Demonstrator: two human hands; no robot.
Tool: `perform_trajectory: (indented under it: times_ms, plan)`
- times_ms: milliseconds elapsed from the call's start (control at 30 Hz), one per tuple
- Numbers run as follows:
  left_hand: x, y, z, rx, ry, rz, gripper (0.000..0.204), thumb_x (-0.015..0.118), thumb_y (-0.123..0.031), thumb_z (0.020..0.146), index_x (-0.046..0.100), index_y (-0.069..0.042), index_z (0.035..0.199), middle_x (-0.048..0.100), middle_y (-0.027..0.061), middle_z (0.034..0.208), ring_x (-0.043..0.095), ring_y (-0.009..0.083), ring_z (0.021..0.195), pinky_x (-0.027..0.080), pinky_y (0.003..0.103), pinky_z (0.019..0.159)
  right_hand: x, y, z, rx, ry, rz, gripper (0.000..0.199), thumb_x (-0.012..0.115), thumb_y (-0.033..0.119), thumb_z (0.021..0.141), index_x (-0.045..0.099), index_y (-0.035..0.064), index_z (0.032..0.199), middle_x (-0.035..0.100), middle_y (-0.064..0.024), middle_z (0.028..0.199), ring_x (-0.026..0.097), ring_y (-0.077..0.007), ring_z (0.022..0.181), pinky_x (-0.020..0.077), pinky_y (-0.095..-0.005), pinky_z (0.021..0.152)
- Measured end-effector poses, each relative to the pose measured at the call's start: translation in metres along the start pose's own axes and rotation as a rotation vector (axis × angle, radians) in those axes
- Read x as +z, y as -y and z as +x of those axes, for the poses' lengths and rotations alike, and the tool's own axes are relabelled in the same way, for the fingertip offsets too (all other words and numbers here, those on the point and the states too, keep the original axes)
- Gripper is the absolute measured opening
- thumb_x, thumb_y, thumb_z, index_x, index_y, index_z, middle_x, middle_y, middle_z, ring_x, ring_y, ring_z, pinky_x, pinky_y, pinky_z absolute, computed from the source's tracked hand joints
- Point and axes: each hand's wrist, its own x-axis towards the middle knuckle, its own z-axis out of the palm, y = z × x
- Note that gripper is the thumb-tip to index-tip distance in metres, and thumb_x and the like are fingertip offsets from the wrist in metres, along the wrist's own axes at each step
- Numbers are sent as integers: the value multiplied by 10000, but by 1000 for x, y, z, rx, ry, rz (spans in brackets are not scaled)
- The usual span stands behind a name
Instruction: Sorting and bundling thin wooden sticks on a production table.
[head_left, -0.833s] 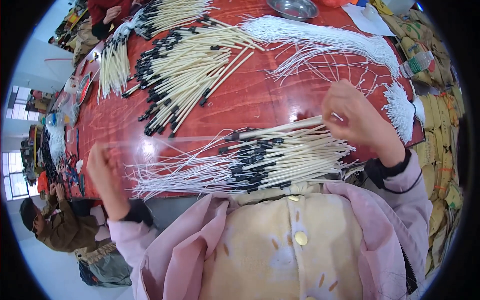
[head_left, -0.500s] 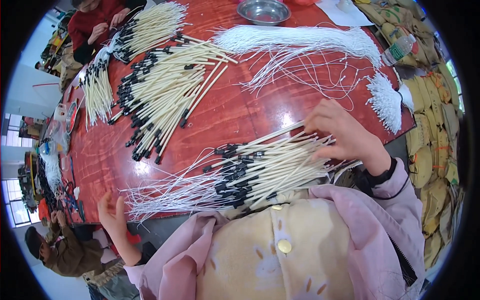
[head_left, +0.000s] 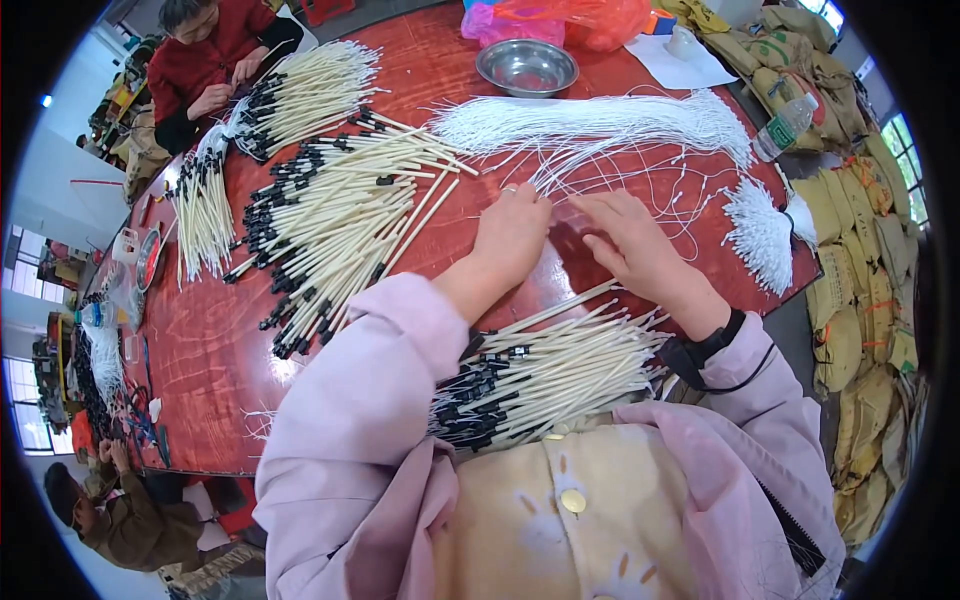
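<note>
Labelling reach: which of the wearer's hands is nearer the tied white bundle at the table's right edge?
Right: the right hand is left of the bundle, apart; the left hand is farther left.

Worn on the head, above the near edge of the desk (head_left: pixel 200 385). Looks down and forward through a wide fisheye, upright, straight lines bending toward the rim. Sits near both hands (head_left: pixel 512 235), reaching beyond the left and right edges.
</note>
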Motion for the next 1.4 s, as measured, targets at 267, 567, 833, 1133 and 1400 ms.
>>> perform_trajectory:
  times_ms: [267,567,833,1133,1400]
  plan:
    - [-2,1,-3,-30,142,147,143,658,-114,867,638,7,942,618,193,1025,617,373,1018,532,460,830,1,-22,-17,4,34,-10,493,648,34,888,560,24,1373,599,-159,1298,555,-346,1161,440,-417,1024]
    - [-64,6,-103,-16,202,188,86,614,-85,891,561,-24,922,655,187,859,650,358,859,497,480,713,6,-17,-18,-11,122,-55,548,685,138,882,552,22,1401,564,-141,1410,529,-341,1185,410,-423,1058]
    - [-66,35,-142,-172,153,25,110,655,-116,903,586,-37,937,658,190,784,652,397,772,498,492,698,15,1,-22,-68,313,-166,656,710,249,851,525,7,1432,503,-138,1487,483,-347,1240,391,-440,1084]
    - [-74,33,-149,-260,96,-105,96,673,-118,895,636,-30,902,682,189,830,671,395,819,515,482,720,14,8,-13,-58,289,-193,695,671,350,877,508,-28,1437,470,-146,1526,458,-373,1270,367,-471,1117]
    - [-93,42,-174,-536,-6,-223,164,693,-194,894,677,-34,863,695,181,812,688,387,789,535,499,712,9,1,-19,-77,401,-233,725,606,447,895,512,-40,1425,473,-157,1525,434,-385,1319,356,-476,1134]
